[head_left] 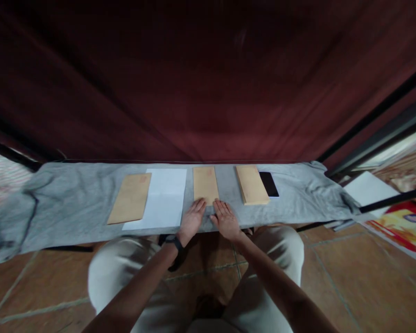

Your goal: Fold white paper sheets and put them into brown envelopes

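Observation:
In the head view a brown paper envelope [205,182] lies flat on the grey cloth, straight ahead of me. My left hand [193,216] rests with its fingertips on the envelope's near left corner, fingers stretched out. At the near right corner lies my right hand [226,221], its fingers also extended and flat. Left of my hands is a creased white sheet of paper [167,199], partly covered by another brown envelope [130,199]. To the right sits a thick stack of brown envelopes [252,185].
A dark-screened phone [269,184] lies partly under the envelope stack's right side. The grey cloth [298,194] covers a narrow table. Behind it hangs a dark red curtain [208,111]. A red and yellow package [407,224] is at the far right.

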`<state>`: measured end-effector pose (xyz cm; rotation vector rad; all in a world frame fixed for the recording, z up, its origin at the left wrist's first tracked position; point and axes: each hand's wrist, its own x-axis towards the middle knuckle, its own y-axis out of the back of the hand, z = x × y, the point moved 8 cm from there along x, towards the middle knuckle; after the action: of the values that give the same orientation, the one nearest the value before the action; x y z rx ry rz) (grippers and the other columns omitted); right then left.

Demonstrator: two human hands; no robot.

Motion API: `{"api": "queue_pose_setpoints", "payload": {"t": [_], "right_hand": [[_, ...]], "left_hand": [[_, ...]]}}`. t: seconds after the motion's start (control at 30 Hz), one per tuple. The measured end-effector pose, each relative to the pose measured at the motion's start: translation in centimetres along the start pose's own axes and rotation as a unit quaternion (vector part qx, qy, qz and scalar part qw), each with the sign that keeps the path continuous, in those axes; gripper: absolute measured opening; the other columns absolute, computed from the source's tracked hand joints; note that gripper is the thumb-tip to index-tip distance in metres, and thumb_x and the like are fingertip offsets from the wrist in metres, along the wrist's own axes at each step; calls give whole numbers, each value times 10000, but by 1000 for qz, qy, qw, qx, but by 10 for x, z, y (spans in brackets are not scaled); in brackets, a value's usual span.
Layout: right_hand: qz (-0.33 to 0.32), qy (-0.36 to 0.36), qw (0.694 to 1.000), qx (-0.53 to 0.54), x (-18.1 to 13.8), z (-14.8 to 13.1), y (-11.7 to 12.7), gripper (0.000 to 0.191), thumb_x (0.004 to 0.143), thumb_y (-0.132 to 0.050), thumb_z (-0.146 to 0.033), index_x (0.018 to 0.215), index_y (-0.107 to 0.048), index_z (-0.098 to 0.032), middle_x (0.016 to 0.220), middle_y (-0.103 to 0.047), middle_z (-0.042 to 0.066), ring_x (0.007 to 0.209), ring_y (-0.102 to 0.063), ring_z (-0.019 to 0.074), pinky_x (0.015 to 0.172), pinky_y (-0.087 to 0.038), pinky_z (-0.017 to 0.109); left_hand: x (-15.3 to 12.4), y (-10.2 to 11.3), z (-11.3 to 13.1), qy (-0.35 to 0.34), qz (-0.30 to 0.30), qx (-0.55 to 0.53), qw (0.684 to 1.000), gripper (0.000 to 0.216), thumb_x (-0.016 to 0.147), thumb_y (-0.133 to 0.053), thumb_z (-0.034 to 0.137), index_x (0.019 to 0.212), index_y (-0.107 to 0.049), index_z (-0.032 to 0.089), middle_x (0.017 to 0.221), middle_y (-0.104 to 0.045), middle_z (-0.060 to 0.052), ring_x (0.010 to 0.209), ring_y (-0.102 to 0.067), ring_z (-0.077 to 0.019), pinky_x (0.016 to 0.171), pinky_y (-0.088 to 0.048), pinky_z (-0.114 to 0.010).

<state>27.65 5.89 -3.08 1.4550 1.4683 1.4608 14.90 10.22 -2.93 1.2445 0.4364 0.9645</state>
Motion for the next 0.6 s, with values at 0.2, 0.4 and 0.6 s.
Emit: {"api": "queue_pose_setpoints", "payload": {"t": [0.2, 0.4, 0.6], "right_hand": [[1, -37, 999, 6, 6, -10, 3, 488, 1070, -422, -329, 1508, -477, -120, 1548, -477, 148, 1453, -447, 256, 1222, -320, 477], [5, -43, 999, 21, 15, -41, -2, 484, 1073, -405, -343, 1518, -477, -166, 1529, -509, 118, 1452, -452, 229, 1231, -321, 435], [22, -57, 998, 6, 6, -29, -3, 487, 1067, -418, -375, 1491, -509, -154, 1532, -504, 128, 1435, -474, 250, 1206, -354, 456]], "left_hand": [[-17, 3, 13, -9, 0, 29, 1000, 528, 1019, -383, 311, 1495, -478, 105, 1572, -464, -156, 1506, -354, -278, 1242, -315, -485], [-19, -2, 13, -7, -15, 52, 998, 577, 981, -307, 183, 1539, -410, 78, 1590, -430, -166, 1522, -317, -258, 1246, -301, -489], [-19, -3, 13, -17, -1, 58, 998, 567, 999, -322, 250, 1525, -426, 66, 1598, -418, -163, 1522, -315, -266, 1242, -313, -475]]}}
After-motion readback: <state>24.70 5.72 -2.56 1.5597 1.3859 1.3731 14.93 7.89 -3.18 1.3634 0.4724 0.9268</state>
